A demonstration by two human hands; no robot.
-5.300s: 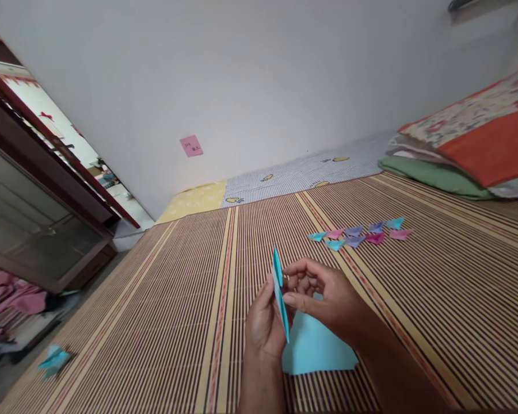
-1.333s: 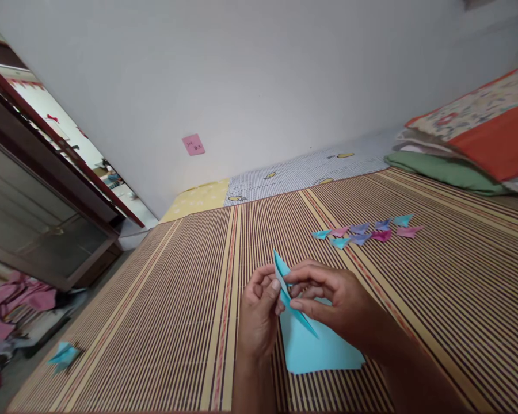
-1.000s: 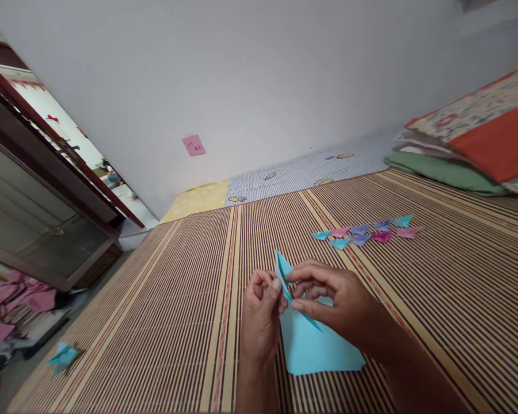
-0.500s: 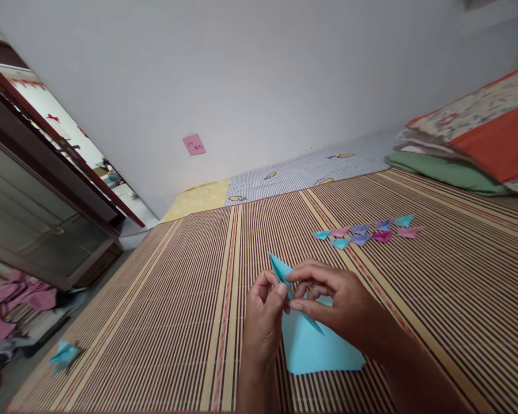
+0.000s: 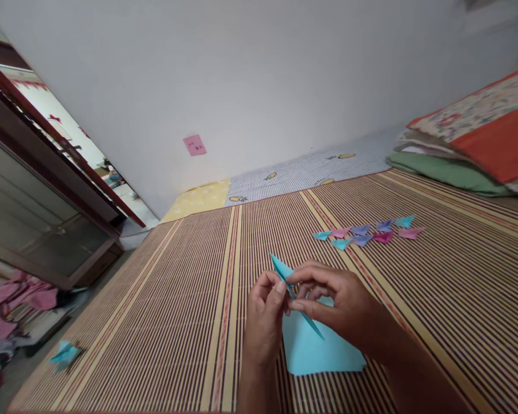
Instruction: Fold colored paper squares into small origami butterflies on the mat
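Observation:
Between both hands is a folded sheet of turquoise paper (image 5: pixel 281 267), its pointed end sticking up and its long lower edge slanting down to the right. My left hand (image 5: pixel 265 313) pinches it between thumb and fingers from the left side. My right hand (image 5: pixel 328 293) grips it from the right, with thumb and fingertips on the paper's edge and fold. Beneath the hands, flat on the striped mat (image 5: pixel 190 322), lies turquoise paper (image 5: pixel 319 356), partly covered by the right hand and the folded piece.
Several small folded paper shapes (image 5: pixel 362 231) in blue, pink and purple lie in two rows beyond the right hand. A turquoise folded paper piece (image 5: pixel 64 355) rests near the mat's left edge. Folded bedding (image 5: pixel 457 161) is stacked at the far right, and a wall (image 5: pixel 285 86) stands behind.
Hardly anything differs: the folded turquoise paper has tilted slightly, appearing narrower. Both hands keep hold of it in nearly the same place.

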